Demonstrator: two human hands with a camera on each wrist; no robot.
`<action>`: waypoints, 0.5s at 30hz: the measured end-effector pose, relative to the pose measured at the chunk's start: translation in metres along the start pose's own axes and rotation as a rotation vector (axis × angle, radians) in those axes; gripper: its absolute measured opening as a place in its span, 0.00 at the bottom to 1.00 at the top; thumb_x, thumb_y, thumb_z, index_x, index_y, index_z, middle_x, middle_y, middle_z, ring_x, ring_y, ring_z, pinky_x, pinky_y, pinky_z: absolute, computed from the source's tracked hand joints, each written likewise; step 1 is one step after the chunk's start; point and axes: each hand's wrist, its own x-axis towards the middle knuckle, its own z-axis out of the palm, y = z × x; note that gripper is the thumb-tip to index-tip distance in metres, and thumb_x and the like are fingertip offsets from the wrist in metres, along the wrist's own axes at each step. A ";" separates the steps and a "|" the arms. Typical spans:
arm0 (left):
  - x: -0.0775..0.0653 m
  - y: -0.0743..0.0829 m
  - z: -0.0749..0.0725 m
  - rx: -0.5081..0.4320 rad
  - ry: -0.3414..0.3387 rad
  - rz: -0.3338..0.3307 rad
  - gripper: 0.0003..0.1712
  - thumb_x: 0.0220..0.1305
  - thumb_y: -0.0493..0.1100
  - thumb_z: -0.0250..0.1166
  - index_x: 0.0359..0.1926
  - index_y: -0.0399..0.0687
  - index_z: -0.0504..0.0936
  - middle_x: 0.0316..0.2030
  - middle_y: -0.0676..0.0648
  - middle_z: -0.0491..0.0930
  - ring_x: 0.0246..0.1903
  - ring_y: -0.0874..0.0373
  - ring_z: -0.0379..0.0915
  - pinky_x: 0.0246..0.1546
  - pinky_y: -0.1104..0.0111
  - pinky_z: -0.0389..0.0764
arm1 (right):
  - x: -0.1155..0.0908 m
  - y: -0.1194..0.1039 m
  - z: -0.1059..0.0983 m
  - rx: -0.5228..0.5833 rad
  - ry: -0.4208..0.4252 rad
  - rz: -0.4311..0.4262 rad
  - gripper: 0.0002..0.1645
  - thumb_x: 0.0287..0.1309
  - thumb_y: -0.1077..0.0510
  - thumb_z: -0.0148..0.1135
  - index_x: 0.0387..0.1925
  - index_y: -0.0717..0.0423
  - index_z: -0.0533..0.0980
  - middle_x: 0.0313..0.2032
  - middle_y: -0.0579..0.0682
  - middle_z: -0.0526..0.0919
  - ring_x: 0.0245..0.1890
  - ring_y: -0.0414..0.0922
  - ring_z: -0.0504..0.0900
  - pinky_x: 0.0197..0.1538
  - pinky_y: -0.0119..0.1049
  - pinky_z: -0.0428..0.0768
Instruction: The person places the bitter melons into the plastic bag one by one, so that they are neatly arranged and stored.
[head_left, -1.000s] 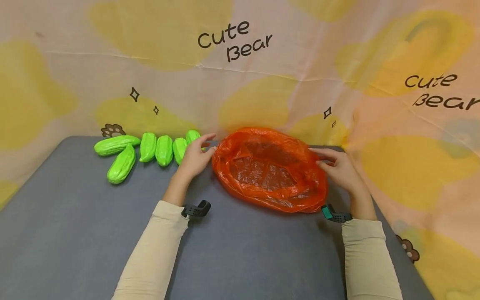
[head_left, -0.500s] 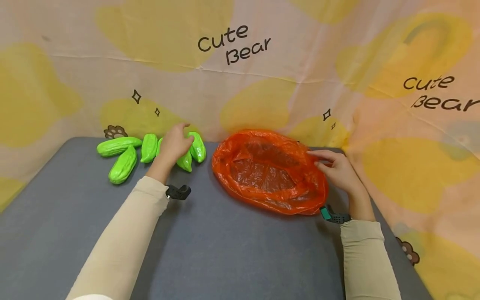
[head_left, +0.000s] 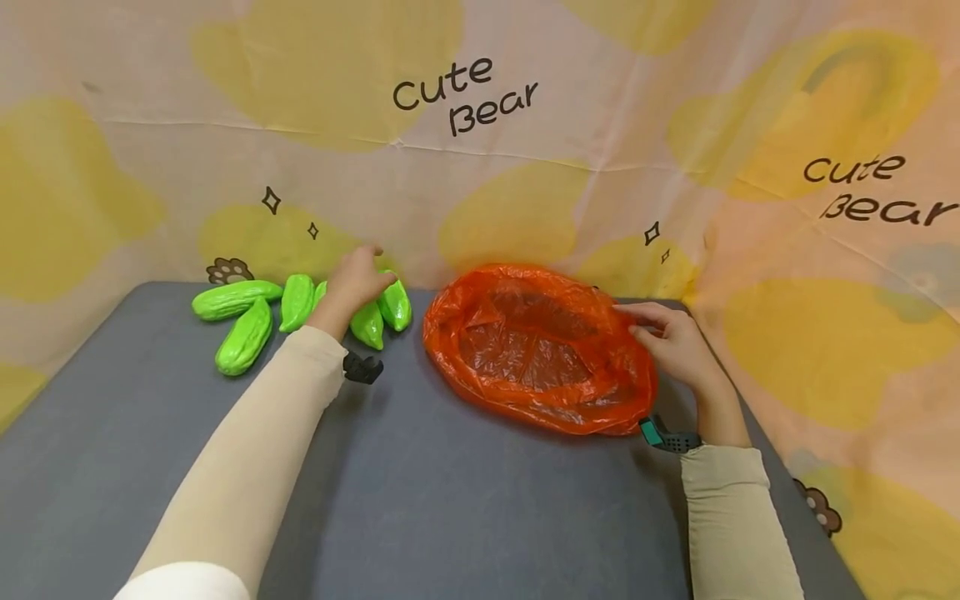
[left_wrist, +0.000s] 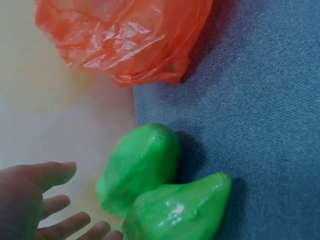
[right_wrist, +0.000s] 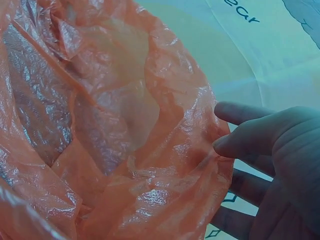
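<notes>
Head view: right hand (head_left: 678, 346) pinches orange bag (head_left: 480, 383), likely keeping it spread; left hand (head_left: 352, 283), fingers apart, hangs over green gourds (head_left: 367, 326).

Orange bag (head_left: 468, 385) near green gourds (head_left: 244, 337)

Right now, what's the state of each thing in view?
Orange plastic bag: mouth spread open, crumpled, upright on the table.
Six green vegetables: lying on the table, one mostly hidden.
Left hand: fingers apart, over the vegetables; contact unclear.
Right hand: pinches the bag's edge.
</notes>
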 end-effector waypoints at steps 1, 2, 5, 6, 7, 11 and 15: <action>0.000 0.002 0.001 0.021 -0.001 0.000 0.36 0.67 0.49 0.62 0.70 0.34 0.68 0.67 0.31 0.71 0.67 0.32 0.67 0.66 0.43 0.70 | 0.000 0.000 0.000 0.003 0.002 0.000 0.21 0.70 0.66 0.56 0.62 0.58 0.79 0.61 0.62 0.80 0.49 0.28 0.78 0.49 0.12 0.72; 0.000 0.003 0.001 0.044 -0.001 0.000 0.36 0.66 0.49 0.62 0.69 0.35 0.69 0.67 0.31 0.72 0.66 0.32 0.68 0.64 0.43 0.71 | -0.001 0.000 0.000 0.007 0.005 0.000 0.21 0.70 0.66 0.56 0.62 0.58 0.79 0.61 0.62 0.80 0.49 0.29 0.79 0.49 0.12 0.73; 0.000 0.007 0.004 0.080 -0.015 -0.005 0.36 0.65 0.51 0.63 0.69 0.35 0.70 0.66 0.31 0.73 0.65 0.32 0.69 0.62 0.43 0.72 | -0.001 0.000 0.000 0.004 0.009 0.000 0.21 0.70 0.66 0.56 0.62 0.58 0.79 0.61 0.61 0.80 0.52 0.38 0.81 0.50 0.11 0.72; 0.000 0.009 0.005 0.088 -0.020 -0.012 0.37 0.64 0.52 0.64 0.69 0.36 0.70 0.66 0.31 0.73 0.65 0.33 0.69 0.62 0.43 0.72 | -0.001 -0.001 0.000 0.003 0.009 -0.003 0.21 0.70 0.66 0.56 0.62 0.58 0.79 0.61 0.61 0.81 0.52 0.41 0.82 0.50 0.11 0.72; -0.001 0.010 0.007 0.097 -0.023 -0.017 0.38 0.64 0.52 0.65 0.69 0.36 0.70 0.66 0.31 0.73 0.65 0.32 0.70 0.62 0.43 0.72 | -0.001 -0.001 0.000 0.003 0.009 -0.006 0.21 0.70 0.66 0.56 0.62 0.58 0.79 0.61 0.61 0.81 0.53 0.44 0.82 0.50 0.11 0.72; -0.002 0.013 0.011 0.107 -0.017 -0.058 0.39 0.61 0.54 0.69 0.65 0.36 0.71 0.62 0.30 0.75 0.62 0.32 0.72 0.60 0.43 0.73 | 0.000 -0.001 0.000 0.011 0.017 -0.024 0.21 0.70 0.67 0.55 0.61 0.59 0.79 0.60 0.61 0.81 0.52 0.39 0.82 0.50 0.12 0.73; -0.003 0.015 0.015 0.085 0.000 -0.071 0.36 0.57 0.54 0.73 0.58 0.35 0.73 0.57 0.30 0.78 0.58 0.33 0.74 0.57 0.43 0.74 | 0.001 0.001 0.000 0.019 0.029 -0.039 0.21 0.70 0.68 0.55 0.61 0.60 0.79 0.59 0.62 0.81 0.48 0.25 0.78 0.49 0.12 0.73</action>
